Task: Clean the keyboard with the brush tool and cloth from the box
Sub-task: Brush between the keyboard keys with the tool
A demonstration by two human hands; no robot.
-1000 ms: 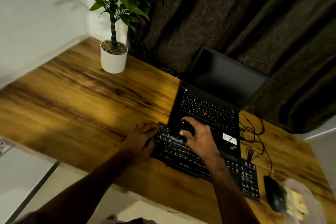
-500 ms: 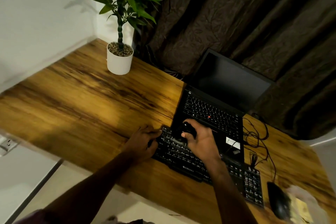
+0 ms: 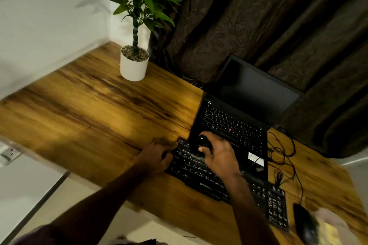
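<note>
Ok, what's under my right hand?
A small black brush, gripped by the right hand over the keyboard. Its bristles and the keys beneath are hidden.

Brush tool (image 3: 203, 142) mostly hidden inside right hand (image 3: 219, 155).

I get a dim, warm picture; the one bright patch lies on the desk (image 3: 119, 121) left of centre, a yellowish pool that fades toward the edges; the plant (image 3: 139, 6) throws a soft grey shadow onto the wall (image 3: 39, 26) up and to its left, so the light reaches it from the right; the curtain (image 3: 258, 16) and the laptop (image 3: 253, 89) screen sink almost to black; the left hand (image 3: 157, 155) is smeared at the fingers, and the brush tool (image 3: 203, 141) in the right hand (image 3: 221, 155) nearly merges with the keyboard (image 3: 191, 167); the wide lens bends the desk's edges, and the mouse (image 3: 304, 225) in the lower right corner is blurred.
</note>
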